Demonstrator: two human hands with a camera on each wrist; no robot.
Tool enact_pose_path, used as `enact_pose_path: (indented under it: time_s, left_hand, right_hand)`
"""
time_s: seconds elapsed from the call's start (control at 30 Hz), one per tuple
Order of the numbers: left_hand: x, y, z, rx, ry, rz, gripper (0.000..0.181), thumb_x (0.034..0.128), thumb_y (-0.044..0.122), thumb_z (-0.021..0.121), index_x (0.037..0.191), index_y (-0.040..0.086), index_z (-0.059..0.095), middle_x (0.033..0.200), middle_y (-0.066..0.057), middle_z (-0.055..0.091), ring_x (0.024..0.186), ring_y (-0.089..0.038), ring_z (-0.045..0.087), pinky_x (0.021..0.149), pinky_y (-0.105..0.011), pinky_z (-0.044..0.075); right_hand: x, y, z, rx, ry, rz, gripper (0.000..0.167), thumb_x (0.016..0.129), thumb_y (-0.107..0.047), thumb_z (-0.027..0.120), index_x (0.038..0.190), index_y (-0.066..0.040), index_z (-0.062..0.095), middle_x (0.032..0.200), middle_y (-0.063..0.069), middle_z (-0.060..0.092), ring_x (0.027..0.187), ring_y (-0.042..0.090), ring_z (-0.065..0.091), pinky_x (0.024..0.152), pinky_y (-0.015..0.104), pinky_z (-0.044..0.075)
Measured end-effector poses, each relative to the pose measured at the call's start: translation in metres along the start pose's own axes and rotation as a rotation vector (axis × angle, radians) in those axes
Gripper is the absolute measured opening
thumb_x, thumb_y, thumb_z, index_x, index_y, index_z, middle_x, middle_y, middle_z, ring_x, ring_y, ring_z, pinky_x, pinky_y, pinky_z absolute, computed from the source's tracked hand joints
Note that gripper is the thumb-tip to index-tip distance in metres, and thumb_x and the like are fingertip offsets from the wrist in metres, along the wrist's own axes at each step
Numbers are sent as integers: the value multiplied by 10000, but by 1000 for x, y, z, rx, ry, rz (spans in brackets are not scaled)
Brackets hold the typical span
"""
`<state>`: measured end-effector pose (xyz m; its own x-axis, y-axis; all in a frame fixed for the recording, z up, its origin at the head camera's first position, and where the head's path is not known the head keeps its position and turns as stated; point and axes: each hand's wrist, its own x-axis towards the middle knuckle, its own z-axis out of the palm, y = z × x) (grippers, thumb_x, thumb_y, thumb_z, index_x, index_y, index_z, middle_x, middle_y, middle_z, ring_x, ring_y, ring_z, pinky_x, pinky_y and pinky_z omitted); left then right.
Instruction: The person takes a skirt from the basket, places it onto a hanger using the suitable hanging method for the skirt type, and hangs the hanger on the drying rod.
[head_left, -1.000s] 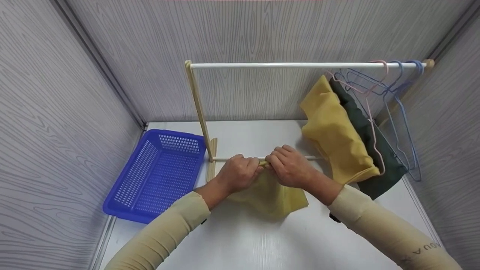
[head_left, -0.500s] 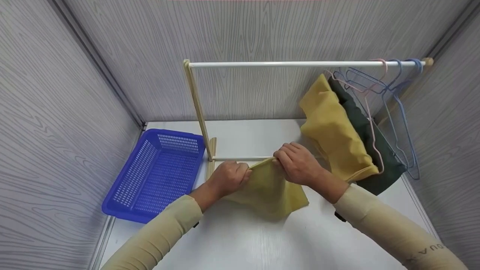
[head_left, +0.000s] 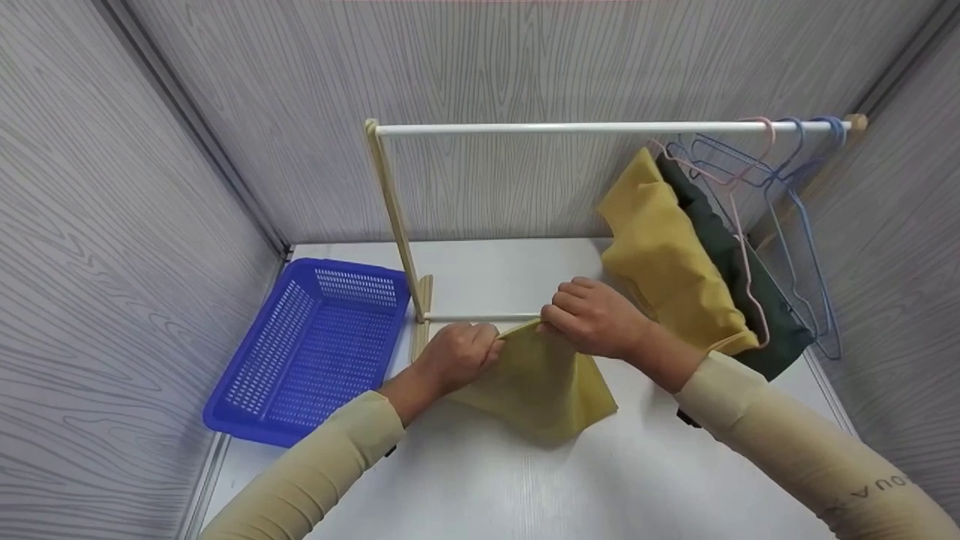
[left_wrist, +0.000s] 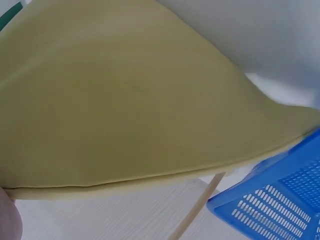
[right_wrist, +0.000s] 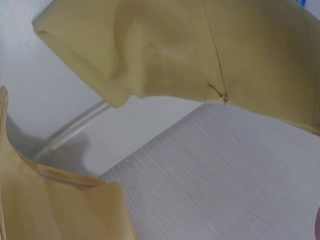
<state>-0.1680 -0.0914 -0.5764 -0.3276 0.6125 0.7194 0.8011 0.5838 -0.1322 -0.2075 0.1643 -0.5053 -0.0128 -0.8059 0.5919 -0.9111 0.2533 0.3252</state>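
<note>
Both hands hold up a mustard-yellow garment by its upper edge in the head view. The left hand grips that edge at the left, its fingers curled over the fabric. Farther right, the right hand pinches the same edge slightly higher. Between them the edge is stretched, and the fabric hangs down to the white tabletop. The left wrist view shows the garment spread wide with a hemmed edge. A seam with a loose thread crosses the garment in the right wrist view. Its exact kind is unclear.
A blue perforated basket stands at the left. Behind the hands is a rack with a white rail. At its right end hang a pink hanger with a yellow garment, a dark green garment and blue hangers.
The hands have moved apart from nearly touching, left hand leftward and right hand rightward, opening out the garment's upper edge. In the last half second the right hand has shifted slightly upward.
</note>
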Motion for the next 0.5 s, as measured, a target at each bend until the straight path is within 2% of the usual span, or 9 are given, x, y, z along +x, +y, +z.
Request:
enact_pose_path:
  time_s: [0.17,0.27,0.4,0.5]
  left_hand:
    - [-12,-4,4,51,-16,-44,444,1083,228,252,725,60,454,559,-1,406,440,-123,356,415,-292,299]
    - [-15,-6,3,50,-11,-43,367,1053,182,342,729,57,458,563,-5,409,441,-134,377,419,-295,313]
    - [-14,-7,0,54,-34,-30,190,911,119,554,750,59,471,587,-7,434,464,-156,425,446,-306,356]
    - [-16,-8,-1,67,-45,-26,189,805,105,645,745,57,473,588,-9,441,470,-168,429,453,-310,361]
  right_hand:
    - [2,13,-11,-12,20,46,261,1027,-239,553,870,-42,621,700,58,565,607,218,530,573,345,458]
    - [2,19,-16,-19,40,49,255,1017,-233,571,862,-37,624,689,60,559,594,219,518,558,350,442]
    - [1,26,-22,-28,66,51,259,1010,-234,583,852,-34,622,664,63,547,573,217,512,534,343,426]
    - [-2,31,-26,-38,89,72,280,1011,-249,585,843,-29,622,651,73,540,566,226,521,534,350,451]
